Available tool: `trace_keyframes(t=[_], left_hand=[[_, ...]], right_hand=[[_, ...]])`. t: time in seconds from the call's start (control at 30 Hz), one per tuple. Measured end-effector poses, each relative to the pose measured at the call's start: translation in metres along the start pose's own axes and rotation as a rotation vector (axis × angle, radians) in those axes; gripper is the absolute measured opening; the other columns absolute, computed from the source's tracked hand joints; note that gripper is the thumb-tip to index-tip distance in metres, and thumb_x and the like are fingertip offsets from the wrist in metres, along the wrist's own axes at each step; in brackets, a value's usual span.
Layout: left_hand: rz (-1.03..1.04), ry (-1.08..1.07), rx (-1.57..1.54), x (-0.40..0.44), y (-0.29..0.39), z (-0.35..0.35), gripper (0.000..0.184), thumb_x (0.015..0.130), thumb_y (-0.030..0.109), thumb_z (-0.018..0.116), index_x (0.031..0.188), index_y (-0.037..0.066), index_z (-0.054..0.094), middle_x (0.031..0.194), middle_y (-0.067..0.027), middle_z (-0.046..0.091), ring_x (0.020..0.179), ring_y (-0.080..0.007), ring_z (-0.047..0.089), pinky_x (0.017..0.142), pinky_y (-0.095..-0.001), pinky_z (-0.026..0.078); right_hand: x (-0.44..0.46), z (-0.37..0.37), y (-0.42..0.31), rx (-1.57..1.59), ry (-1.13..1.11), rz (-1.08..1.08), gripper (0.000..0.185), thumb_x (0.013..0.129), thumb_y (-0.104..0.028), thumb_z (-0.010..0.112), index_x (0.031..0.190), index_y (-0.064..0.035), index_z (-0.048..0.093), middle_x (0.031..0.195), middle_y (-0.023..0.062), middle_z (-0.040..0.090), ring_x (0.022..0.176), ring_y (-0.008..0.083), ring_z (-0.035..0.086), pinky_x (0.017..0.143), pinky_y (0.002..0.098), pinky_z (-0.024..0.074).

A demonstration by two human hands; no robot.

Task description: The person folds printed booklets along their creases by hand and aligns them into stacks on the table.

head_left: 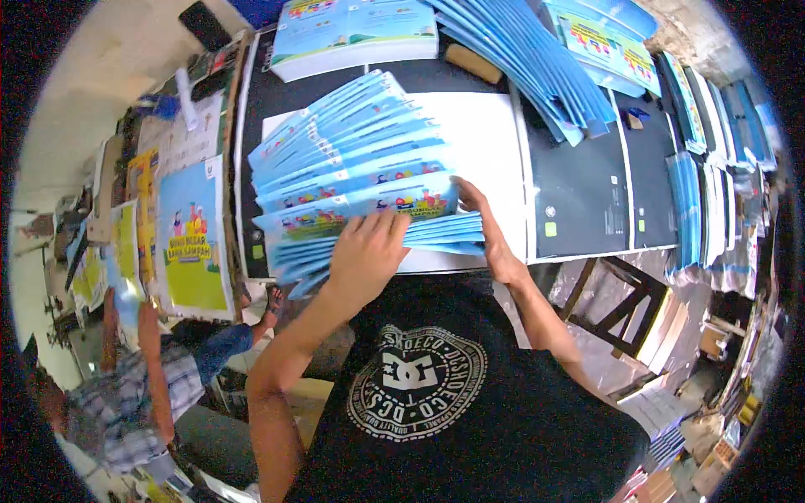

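Two bare hands handle a bundle of folded blue sheets [444, 233] at the near edge of a dark worktable [579, 180].
The left hand [369, 247] pinches the bundle with curled fingers; the right hand [490, 230] is at its right end (whether it grips, I cannot tell). Just beyond, fanned printed covers [348, 163] overlap a white board [486, 142].

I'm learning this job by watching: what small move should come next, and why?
Perhaps tap the near bundle of folded sheets even against the right hand: its layers splay unevenly at the left end, the left hand lies over it, and the right hand is at its right end.
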State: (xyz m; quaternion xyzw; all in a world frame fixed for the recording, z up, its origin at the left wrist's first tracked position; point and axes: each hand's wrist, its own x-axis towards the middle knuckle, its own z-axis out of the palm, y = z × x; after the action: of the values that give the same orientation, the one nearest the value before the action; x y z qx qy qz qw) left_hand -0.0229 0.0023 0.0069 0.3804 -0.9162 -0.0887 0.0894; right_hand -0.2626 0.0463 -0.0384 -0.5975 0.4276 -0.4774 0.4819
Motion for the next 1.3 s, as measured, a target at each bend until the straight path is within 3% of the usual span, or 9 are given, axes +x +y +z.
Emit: trace_keyframes(t=[0.07, 0.1, 0.13, 0.27, 0.47, 0.5, 0.63, 1.0, 1.3], left_hand=[[0.010, 0.022, 0.000, 0.000, -0.004, 0.006, 0.038, 0.081, 0.022, 0.071, 0.115, 0.009, 0.061, 0.109, -0.0103, 0.068, 0.102, -0.0279, 0.066, 0.087, -0.0425, 0.049], [0.022, 0.048, -0.014, 0.000, 0.000, -0.001, 0.034, 0.083, 0.021, 0.068, 0.114, 0.009, 0.061, 0.107, -0.0096, 0.069, 0.101, -0.0267, 0.067, 0.087, -0.0421, 0.049], [0.035, 0.072, -0.031, 0.003, 0.007, -0.011, 0.030, 0.085, 0.020, 0.064, 0.113, 0.010, 0.062, 0.106, -0.0090, 0.069, 0.100, -0.0255, 0.067, 0.087, -0.0416, 0.049], [0.035, 0.122, 0.107, 0.024, 0.023, 0.000, 0.025, 0.089, 0.020, 0.059, 0.111, 0.008, 0.063, 0.097, -0.0040, 0.067, 0.090, -0.0187, 0.066, 0.083, -0.0380, 0.049], [0.088, 0.169, 0.211, 0.028, 0.023, 0.018, 0.028, 0.091, 0.023, 0.059, 0.113, 0.007, 0.063, 0.097, -0.0031, 0.066, 0.091, -0.0171, 0.064, 0.084, -0.0360, 0.047], [0.084, 0.162, 0.195, 0.026, 0.022, 0.019, 0.027, 0.092, 0.023, 0.059, 0.113, 0.007, 0.063, 0.096, -0.0033, 0.066, 0.092, -0.0173, 0.064, 0.085, -0.0360, 0.047], [0.107, 0.105, 0.016, 0.003, -0.005, 0.011, 0.026, 0.096, 0.032, 0.058, 0.105, 0.008, 0.062, 0.098, -0.0048, 0.069, 0.095, -0.0187, 0.067, 0.084, -0.0372, 0.047], [-0.116, -0.031, 0.050, -0.084, -0.071, -0.018, 0.020, 0.089, 0.029, 0.068, 0.088, 0.011, 0.058, 0.083, -0.0063, 0.066, 0.080, -0.0224, 0.066, 0.074, -0.0376, 0.046], [-0.125, 0.134, 0.087, -0.068, -0.066, -0.019, 0.033, 0.082, 0.034, 0.076, 0.099, 0.010, 0.062, 0.093, -0.0046, 0.066, 0.092, -0.0240, 0.064, 0.079, -0.0388, 0.048]], right_hand=[[0.000, -0.009, -0.008, -0.157, -0.065, 0.051, 0.099, 0.078, -0.052, 0.078, 0.151, 0.0021, 0.037, 0.154, 0.0244, 0.039, 0.145, 0.0370, 0.035, 0.118, 0.0481, 0.0269], [-0.003, -0.014, -0.012, -0.281, -0.021, 0.018, 0.086, 0.072, -0.035, 0.087, 0.142, -0.0011, 0.051, 0.151, 0.0243, 0.042, 0.142, 0.0379, 0.038, 0.116, 0.0493, 0.0318], [0.000, -0.020, -0.028, -0.381, -0.004, -0.030, 0.073, 0.068, -0.031, 0.090, 0.129, -0.0039, 0.061, 0.148, 0.0235, 0.045, 0.141, 0.0394, 0.040, 0.114, 0.0509, 0.0351], [0.006, -0.033, -0.086, -0.945, 0.080, -0.085, 0.067, 0.063, -0.034, 0.091, 0.120, -0.0106, 0.066, 0.149, 0.0184, 0.044, 0.140, 0.0407, 0.038, 0.115, 0.0530, 0.0296], [0.019, -0.022, -0.082, -1.045, -0.256, -0.056, 0.046, 0.074, -0.021, 0.084, 0.115, -0.0109, 0.067, 0.123, 0.0051, 0.063, 0.117, 0.0266, 0.056, 0.099, 0.0478, 0.0371], [0.024, -0.023, -0.081, -0.986, -0.235, -0.111, 0.038, 0.078, -0.016, 0.081, 0.113, -0.0105, 0.068, 0.108, 0.0028, 0.066, 0.107, 0.0228, 0.060, 0.093, 0.0459, 0.0382], [0.027, -0.022, -0.072, -0.907, -0.176, -0.125, 0.031, 0.080, -0.016, 0.080, 0.108, -0.0113, 0.070, 0.106, 0.0037, 0.066, 0.100, 0.0237, 0.061, 0.091, 0.0441, 0.0389], [0.029, -0.024, -0.070, -0.938, -0.252, -0.236, 0.027, 0.081, -0.013, 0.080, 0.106, -0.0112, 0.069, 0.099, 0.0030, 0.064, 0.096, 0.0228, 0.060, 0.086, 0.0383, 0.0398], [0.044, -0.004, -0.090, -1.006, -0.247, -0.316, 0.032, 0.081, -0.020, 0.078, 0.110, -0.0116, 0.068, 0.109, 0.0088, 0.061, 0.109, 0.0284, 0.058, 0.095, 0.0447, 0.0410]])
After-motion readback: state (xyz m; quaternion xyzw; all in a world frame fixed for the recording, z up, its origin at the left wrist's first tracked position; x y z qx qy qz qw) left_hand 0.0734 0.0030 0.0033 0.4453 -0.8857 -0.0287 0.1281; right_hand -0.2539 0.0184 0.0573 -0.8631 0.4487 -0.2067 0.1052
